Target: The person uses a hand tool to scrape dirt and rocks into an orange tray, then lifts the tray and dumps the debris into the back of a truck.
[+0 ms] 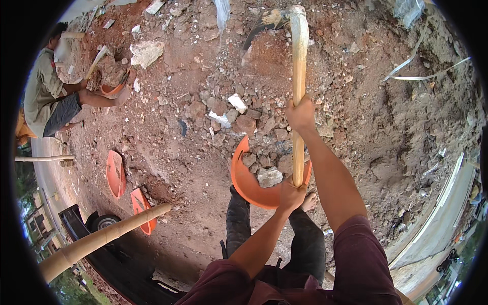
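My right hand [301, 114] grips the middle of a long wooden hoe handle [300, 66], and my left hand [293, 194] is closed round its lower end. The hoe's dark, dirt-caked metal head [264, 29] is at the top of the view, against reddish soil. Below the head lie loose rubble and a white chunk [237, 103]. An orange curved pan [249, 185] sits at my feet around the lower end of the handle, holding broken stones [269, 177]. My left hand is just over the pan's near side.
At left a person [48, 96] crouches by another orange pan [112, 90] and tool. Two orange pieces [115, 174] [144, 213], a bamboo pole [107, 235] and a black vehicle part [86, 239] are lower left. A pale strap [422, 76] lies upper right; a pale ledge [437, 213] is at right.
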{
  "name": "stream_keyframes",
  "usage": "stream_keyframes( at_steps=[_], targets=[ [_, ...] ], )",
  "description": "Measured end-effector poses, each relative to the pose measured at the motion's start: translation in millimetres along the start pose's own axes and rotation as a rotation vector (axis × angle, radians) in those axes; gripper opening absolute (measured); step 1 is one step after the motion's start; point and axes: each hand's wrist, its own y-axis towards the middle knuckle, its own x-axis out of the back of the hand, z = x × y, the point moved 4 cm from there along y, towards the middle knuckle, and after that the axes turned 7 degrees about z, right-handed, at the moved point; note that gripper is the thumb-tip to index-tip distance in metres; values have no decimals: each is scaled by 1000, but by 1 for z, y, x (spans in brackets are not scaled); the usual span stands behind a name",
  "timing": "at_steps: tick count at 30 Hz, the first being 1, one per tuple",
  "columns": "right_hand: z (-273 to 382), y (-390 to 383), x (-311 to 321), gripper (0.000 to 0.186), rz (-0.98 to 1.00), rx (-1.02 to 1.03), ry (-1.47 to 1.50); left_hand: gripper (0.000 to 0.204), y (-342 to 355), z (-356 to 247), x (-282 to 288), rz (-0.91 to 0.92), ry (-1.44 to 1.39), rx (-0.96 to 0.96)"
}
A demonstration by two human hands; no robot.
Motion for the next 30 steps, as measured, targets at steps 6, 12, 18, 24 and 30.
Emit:
stream_keyframes(
  at_steps=[6, 12, 18, 24, 30],
  targets=[
    [-125, -99, -35, 35, -34, -135, 119, 27, -114, 71, 7, 74, 357, 273],
    [-198, -248, -70, 25, 92, -355, 439, 29, -247, 135, 14, 108, 523, 465],
    [-139, -223, 5, 22, -24, -198, 825, 18, -199, 86, 27, 133, 629, 188],
    [-38, -28, 133, 28, -395, 170, 690, 26, 36, -63, 5, 170, 703, -264],
    [-195, -29, 6, 33, -391, -202, 398, 27, -25, 33, 29, 271, 754, 59]
  ],
)
